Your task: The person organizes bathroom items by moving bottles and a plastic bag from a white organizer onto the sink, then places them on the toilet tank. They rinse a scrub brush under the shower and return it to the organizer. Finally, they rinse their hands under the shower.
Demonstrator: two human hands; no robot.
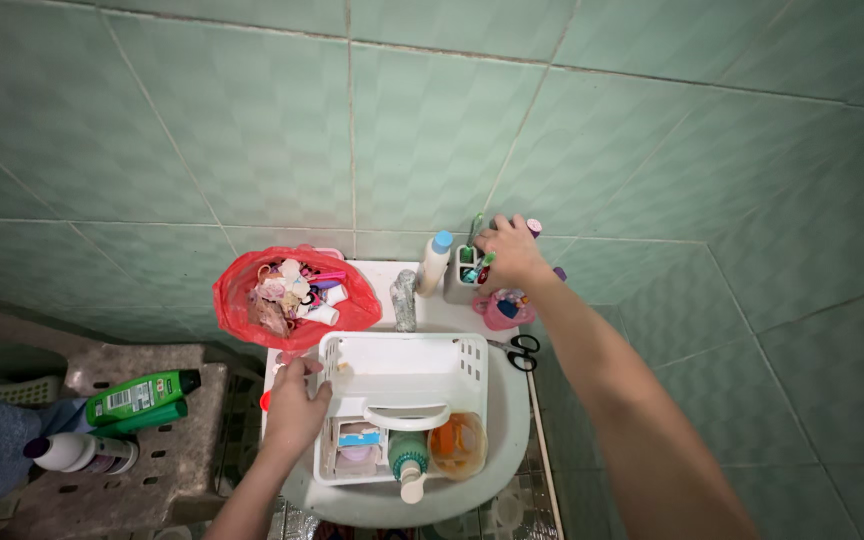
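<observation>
White caddy: L hand on rim.

white caddy, red bag, green bottle

Green bottle with white label lying on grey stool. Below, white bottle with purple cap. Beside tap, white bottle, blue cap.

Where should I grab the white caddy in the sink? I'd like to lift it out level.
Probably by the white caddy's arched centre handle, coming straight down from above. It spans the middle between compartments and stands clear of the bottles. The left hand on the left rim could steady it.
</observation>
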